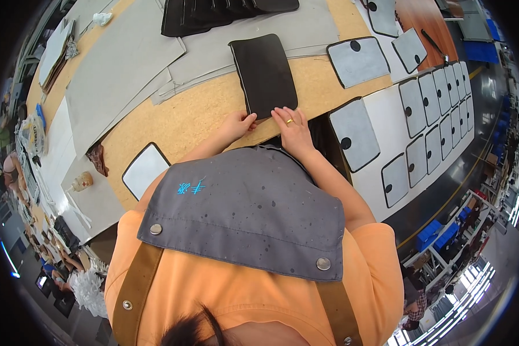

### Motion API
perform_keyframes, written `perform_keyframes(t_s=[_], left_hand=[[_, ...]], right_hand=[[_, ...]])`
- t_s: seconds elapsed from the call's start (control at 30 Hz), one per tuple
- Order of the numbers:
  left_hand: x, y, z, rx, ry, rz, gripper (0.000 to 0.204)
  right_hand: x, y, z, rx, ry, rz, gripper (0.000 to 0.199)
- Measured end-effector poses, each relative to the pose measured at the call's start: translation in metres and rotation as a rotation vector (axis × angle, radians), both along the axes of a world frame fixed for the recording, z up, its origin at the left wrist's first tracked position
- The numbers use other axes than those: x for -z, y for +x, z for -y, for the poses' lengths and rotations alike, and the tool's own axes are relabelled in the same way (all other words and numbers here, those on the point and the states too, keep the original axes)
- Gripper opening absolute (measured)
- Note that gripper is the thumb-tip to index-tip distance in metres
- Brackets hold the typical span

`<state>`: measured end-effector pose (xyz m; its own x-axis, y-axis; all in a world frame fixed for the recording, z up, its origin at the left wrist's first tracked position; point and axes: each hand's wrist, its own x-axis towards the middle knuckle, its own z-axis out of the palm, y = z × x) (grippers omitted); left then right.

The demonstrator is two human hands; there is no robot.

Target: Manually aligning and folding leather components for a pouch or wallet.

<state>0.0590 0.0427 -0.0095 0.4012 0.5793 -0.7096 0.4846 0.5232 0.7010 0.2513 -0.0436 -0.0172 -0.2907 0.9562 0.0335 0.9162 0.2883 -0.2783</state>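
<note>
Both hands rest on the near end of a dark leather panel point(265, 74) that lies flat on the chipboard table point(179, 118), its long side running away from the person.

The left hand point(238, 124) sits at the panel's near left corner. Its fingers are curled, with the tips touching the edge; whether they pinch the edge cannot be told from this view. The right hand point(291, 125) lies palm down with fingers spread flat, pressing the panel's near right corner. A ring point(289, 121) shows on one finger. Neither hand is closed around the panel.

Beyond the panel, large grey sheets point(121, 63) overlap across the table, and a second dark piece point(219, 12) lies at the far edge. To the right, grey panels with black borders and a black dot each are laid out: one point(358, 60) just past the dark panel, one point(354, 134) close by the right hand, and a row point(438, 92) further right on a white surface. To the left, a white panel with a black border point(145, 169) lies near the person's left elbow, with a brown scrap point(98, 157) beside it and a small jar point(82, 181) further left.

The person wears an orange shirt point(213, 294) under a grey apron bib point(248, 210) with brown straps point(135, 294).
</note>
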Motion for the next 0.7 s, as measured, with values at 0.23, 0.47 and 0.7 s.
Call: perform_keyframes(t_s=[0.23, 0.47, 0.7], left_hand=[[-0.054, 0.008, -0.027, -0.12, -0.081, 0.152, 0.027], [-0.146, -0.001, -0.057, -0.104, 1.153, -0.219, 0.021], [-0.21, 0.022, -0.055, 0.262, 1.55, -0.091, 0.025]], right_hand=[[-0.02, 0.019, -0.033, 0.203, 0.188, -0.17, 0.026], [-0.123, 0.032, -0.082, 0.021, 0.357, -0.637, 0.013], [-0.194, 0.05, -0.094, -0.195, 0.104, -0.873, 0.011]])
